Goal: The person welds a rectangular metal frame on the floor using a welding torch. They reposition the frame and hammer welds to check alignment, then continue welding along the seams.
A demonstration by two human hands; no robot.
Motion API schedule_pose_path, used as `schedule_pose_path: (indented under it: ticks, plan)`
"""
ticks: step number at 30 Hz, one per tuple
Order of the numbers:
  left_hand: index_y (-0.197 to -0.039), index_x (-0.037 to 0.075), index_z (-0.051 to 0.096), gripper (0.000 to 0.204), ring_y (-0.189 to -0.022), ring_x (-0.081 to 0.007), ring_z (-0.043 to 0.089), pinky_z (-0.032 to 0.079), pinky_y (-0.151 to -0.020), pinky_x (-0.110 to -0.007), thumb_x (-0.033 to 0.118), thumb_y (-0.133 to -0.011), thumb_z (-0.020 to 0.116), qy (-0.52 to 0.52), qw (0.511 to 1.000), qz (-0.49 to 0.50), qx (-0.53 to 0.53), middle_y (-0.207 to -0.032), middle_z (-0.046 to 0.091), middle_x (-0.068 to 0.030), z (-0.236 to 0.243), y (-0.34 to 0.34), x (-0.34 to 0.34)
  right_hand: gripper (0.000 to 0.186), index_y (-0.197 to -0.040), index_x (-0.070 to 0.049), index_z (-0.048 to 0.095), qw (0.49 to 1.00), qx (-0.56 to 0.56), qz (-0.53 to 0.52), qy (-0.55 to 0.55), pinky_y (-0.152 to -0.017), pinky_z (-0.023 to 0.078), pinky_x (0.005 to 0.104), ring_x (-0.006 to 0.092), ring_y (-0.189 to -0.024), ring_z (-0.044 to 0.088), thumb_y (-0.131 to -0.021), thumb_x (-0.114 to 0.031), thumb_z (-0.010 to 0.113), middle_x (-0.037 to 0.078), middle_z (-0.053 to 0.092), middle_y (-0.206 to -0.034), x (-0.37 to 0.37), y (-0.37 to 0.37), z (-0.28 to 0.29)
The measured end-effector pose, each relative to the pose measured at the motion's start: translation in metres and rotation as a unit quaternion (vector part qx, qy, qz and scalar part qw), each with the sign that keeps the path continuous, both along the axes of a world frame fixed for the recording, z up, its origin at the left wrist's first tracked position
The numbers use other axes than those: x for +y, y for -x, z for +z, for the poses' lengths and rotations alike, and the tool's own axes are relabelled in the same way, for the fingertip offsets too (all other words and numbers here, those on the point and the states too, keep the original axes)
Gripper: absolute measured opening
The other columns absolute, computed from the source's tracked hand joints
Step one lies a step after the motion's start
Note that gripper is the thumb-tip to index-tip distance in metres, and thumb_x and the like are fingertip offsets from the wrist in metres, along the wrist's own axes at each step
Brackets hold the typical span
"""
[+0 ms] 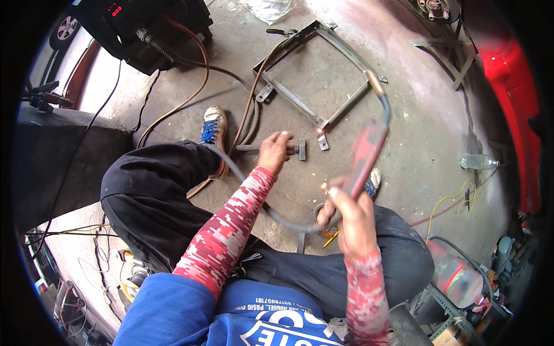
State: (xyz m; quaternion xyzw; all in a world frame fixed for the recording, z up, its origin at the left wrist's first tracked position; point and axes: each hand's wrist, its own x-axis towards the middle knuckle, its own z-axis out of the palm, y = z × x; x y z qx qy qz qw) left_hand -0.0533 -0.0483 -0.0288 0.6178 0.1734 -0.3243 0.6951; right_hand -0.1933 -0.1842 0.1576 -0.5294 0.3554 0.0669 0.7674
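My right hand (355, 222) is closed round the red handle of a welding torch (365, 155), blurred by motion. Its bent neck and tan nozzle reach forward over the right corner of a square metal frame (288, 99) lying on the floor. At the frame's near corner a small spot glows orange, beside a metal tab (323, 142) with a hole. Between my legs, my left hand (274, 153) wraps round the handle of a hammer (302, 150), its head to the right of my fingers. Small bright sparks show close to my right thumb.
A black welding machine (147, 34) stands at the far left, with cables crossing the floor to my left foot. A clamp (283, 32) grips the frame's far left corner. To the right lie a clear plastic bottle (479, 162), a yellow wire (461, 199) and a large jug (459, 279).
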Motion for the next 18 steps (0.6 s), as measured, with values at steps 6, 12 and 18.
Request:
schedule_pose_path:
  ticks: [6,12,18]
  plan:
    - [-0.099,-0.001,0.067,0.026,-0.051,-0.0144,0.056,0.044,-0.047,-0.031,0.021,-0.089,0.058,-0.199,0.978,0.03,0.056,-0.064,0.061,-0.0062,-0.075,-0.006,0.031,0.006,-0.089,0.001,0.055,0.998,0.046,-0.009,0.044,-0.068,0.052,0.0319,0.0194,-0.066,0.065,-0.088,-0.005,0.057,0.008,0.06,-0.07,0.018,0.032,0.004]
    - [-0.108,0.007,0.061,0.034,-0.075,-0.0153,0.062,0.048,-0.069,-0.034,0.038,-0.096,0.052,-0.075,0.969,-0.205,0.115,-0.084,0.063,-0.0054,-0.044,0.009,0.017,0.019,-0.103,0.0,0.055,0.99,0.035,0.071,0.117,-0.061,0.049,0.0321,0.0139,-0.064,0.059,-0.089,-0.012,0.06,0.008,0.061,-0.077,0.02,0.023,-0.03]
    - [-0.117,-0.005,0.056,0.096,-0.092,-0.0317,0.062,0.05,-0.083,-0.04,0.082,-0.085,0.032,0.282,0.916,-0.241,0.152,-0.102,0.064,-0.0197,0.082,0.03,-0.018,0.053,-0.127,0.006,0.032,0.98,0.001,0.029,0.195,-0.075,0.048,0.0495,0.0463,-0.085,0.06,-0.084,-0.013,0.056,0.03,0.058,-0.092,0.061,0.018,-0.027]
